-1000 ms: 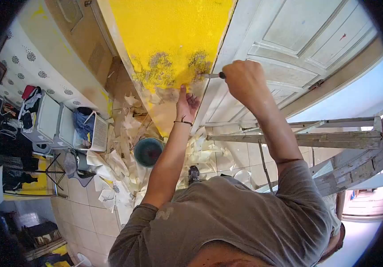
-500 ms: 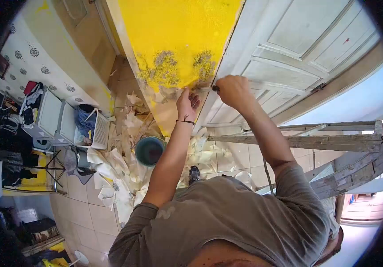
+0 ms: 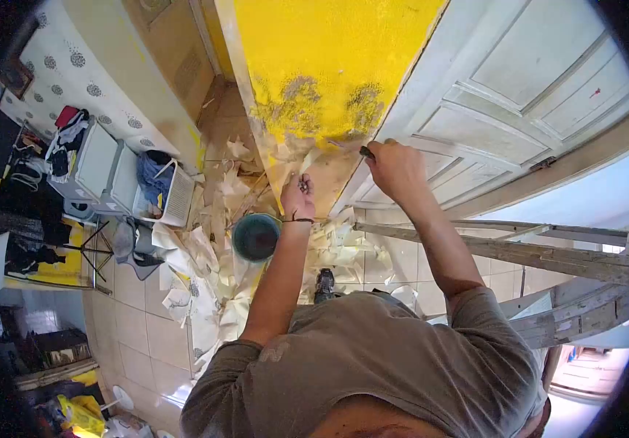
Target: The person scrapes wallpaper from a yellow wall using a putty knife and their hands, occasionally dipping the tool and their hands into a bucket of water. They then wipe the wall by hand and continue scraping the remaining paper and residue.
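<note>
My left hand [image 3: 297, 197], with a dark band at its wrist, is low in front of the yellow wall [image 3: 329, 44]. Its fingers are curled and appear to pinch a pale strip of peeled wall covering [image 3: 308, 159] that hangs from the wall. A dark-handled tool [image 3: 366, 152], which looks like a scraper, is gripped in my right hand [image 3: 397, 169] near the wall's right edge. Its blade is hard to make out. Grey, patchy spots [image 3: 301, 102] mark the yellow surface above, and a bare beige area lies below the ragged edge.
A teal bucket [image 3: 256, 237] stands on the floor among heaps of peeled scraps [image 3: 201, 266]. To the right are a white panelled door [image 3: 468, 124] and a worn wooden ladder [image 3: 504, 248]. A white laundry basket [image 3: 180, 196] and grey drawers [image 3: 89, 159] stand at left.
My left hand has dropped lower, away from the ragged edge, and its fingers have curled. My right hand has drawn the tool back a little from the wall. The view has shifted slightly.
</note>
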{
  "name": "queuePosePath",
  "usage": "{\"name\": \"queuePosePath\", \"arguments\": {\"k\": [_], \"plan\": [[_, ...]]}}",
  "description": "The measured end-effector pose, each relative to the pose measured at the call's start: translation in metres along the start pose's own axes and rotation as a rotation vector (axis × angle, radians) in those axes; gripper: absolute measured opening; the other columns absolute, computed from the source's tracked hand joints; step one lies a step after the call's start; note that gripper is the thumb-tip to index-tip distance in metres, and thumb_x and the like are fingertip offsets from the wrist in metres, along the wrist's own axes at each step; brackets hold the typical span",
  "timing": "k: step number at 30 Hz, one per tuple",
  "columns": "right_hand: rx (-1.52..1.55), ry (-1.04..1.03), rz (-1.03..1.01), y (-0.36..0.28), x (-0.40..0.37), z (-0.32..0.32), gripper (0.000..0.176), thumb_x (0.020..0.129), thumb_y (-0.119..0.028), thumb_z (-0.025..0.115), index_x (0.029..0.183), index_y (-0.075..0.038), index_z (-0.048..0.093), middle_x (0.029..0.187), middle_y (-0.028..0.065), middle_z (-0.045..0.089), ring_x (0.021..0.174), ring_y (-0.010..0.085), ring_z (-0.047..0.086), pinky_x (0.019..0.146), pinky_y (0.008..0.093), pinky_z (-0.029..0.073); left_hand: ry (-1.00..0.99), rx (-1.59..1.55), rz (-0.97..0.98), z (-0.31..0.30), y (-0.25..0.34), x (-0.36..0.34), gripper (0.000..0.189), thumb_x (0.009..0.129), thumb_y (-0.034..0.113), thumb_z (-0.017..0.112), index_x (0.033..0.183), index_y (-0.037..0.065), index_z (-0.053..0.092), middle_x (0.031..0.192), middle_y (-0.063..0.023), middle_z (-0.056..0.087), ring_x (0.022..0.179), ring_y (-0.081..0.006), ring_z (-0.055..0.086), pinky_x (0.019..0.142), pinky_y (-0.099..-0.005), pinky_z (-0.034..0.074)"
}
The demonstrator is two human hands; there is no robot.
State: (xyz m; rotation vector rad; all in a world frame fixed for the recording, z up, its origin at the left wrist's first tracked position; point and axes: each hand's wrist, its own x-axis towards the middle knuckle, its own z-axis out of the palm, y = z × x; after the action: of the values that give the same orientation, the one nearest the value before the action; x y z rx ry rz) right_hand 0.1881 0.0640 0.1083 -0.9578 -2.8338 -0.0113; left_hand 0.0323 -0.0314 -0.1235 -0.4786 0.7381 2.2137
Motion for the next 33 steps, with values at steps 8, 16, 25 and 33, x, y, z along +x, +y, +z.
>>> {"name": "queuePosePath", "arguments": {"k": [8, 16, 25, 33], "plan": [[0.044, 0.020, -0.014, -0.003, -0.001, 0.020, 0.020, 0.092, -0.028, 0.062, 0.098, -0.011, 0.070, 0.086, 0.0162, 0.070, 0.074, 0.0339, 0.071, 0.063, 0.0469, 0.056, -0.003, 0.029, 0.194, -0.051, 0.020, -0.016, 0.016, 0.097, 0.011, 0.063, 0.083, 0.010, 0.055, 0.076, -0.0026, 0.060, 0.069, -0.0134, 0.061, 0.062, -0.0282, 0.052], [0.008, 0.001, -0.075, -0.008, 0.002, 0.032, 0.019, 0.091, -0.026, 0.065, 0.099, -0.009, 0.070, 0.087, 0.0149, 0.070, 0.076, 0.0329, 0.071, 0.065, 0.0459, 0.056, -0.011, 0.516, 0.189, -0.015, 0.014, -0.002, 0.008, 0.093, 0.019, 0.067, 0.097, 0.013, 0.064, 0.081, 0.0014, 0.059, 0.067, -0.0107, 0.056, 0.058, -0.0245, 0.046], [0.017, 0.032, -0.083, -0.005, 0.017, 0.052, 0.021, 0.090, -0.030, 0.068, 0.099, -0.011, 0.070, 0.088, 0.0163, 0.070, 0.078, 0.0350, 0.070, 0.065, 0.0476, 0.054, -0.200, 0.584, 0.167, 0.031, -0.018, 0.033, 0.013, 0.091, 0.009, 0.070, 0.086, 0.006, 0.058, 0.075, -0.0046, 0.064, 0.060, -0.0143, 0.062, 0.050, -0.0267, 0.047], [-0.057, -0.059, -0.038, -0.014, 0.015, 0.050, 0.019, 0.090, -0.027, 0.066, 0.095, -0.009, 0.068, 0.089, 0.0170, 0.069, 0.080, 0.0363, 0.070, 0.067, 0.0477, 0.055, -0.222, 0.495, 0.078, -0.024, -0.022, 0.032, 0.012, 0.090, -0.001, 0.062, 0.090, 0.003, 0.051, 0.076, -0.0089, 0.060, 0.058, -0.0168, 0.059, 0.047, -0.0283, 0.045]]}}
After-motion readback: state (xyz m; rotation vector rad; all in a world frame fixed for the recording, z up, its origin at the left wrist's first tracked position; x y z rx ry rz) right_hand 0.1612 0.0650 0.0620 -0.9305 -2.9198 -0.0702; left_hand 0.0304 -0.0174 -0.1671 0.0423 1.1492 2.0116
